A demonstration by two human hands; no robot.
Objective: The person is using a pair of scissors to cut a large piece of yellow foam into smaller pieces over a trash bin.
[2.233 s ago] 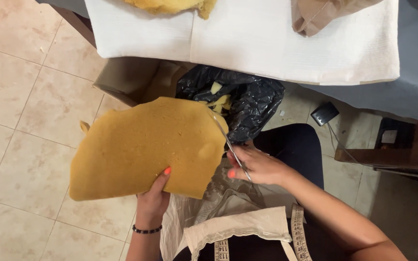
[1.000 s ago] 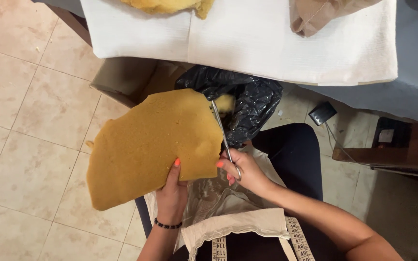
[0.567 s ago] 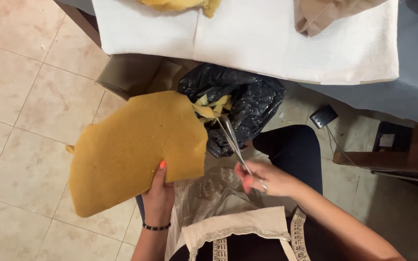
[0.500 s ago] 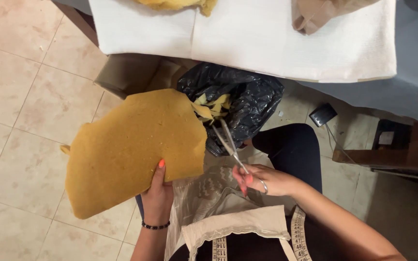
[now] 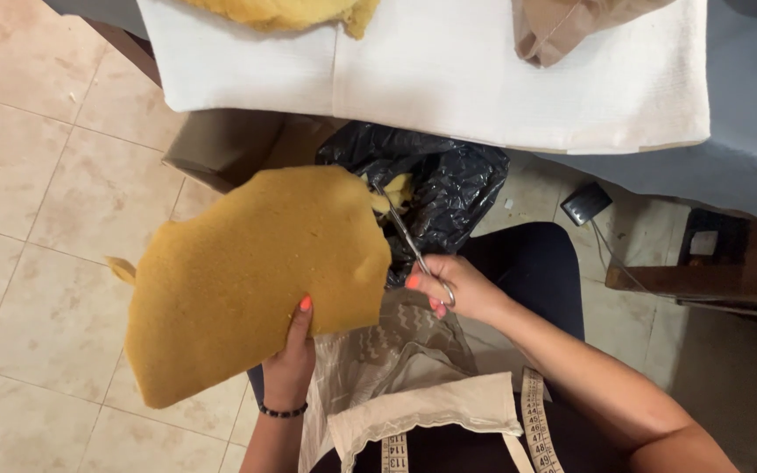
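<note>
My left hand (image 5: 291,359) grips the lower edge of a large mustard-yellow foam sheet (image 5: 247,280), holding it up over my lap. My right hand (image 5: 453,289) holds a pair of metal scissors (image 5: 405,236) with fingers through the handles. The blades sit at the sheet's upper right edge, beside small yellow offcuts. Just behind the blades stands a black plastic bag (image 5: 449,188), open, with yellow scraps inside.
A white cloth (image 5: 449,79) covers the table ahead, with yellow foam (image 5: 282,10) and a beige fabric piece (image 5: 571,26) on it. A cardboard box (image 5: 229,144) sits beneath. A measuring tape (image 5: 536,420) and pale fabric lie on my lap. A foot pedal (image 5: 584,203) rests on the tiled floor.
The foam sheet has been turned and shifted in my left hand. My right hand with the scissors has moved up along the sheet's right edge toward the black bag.
</note>
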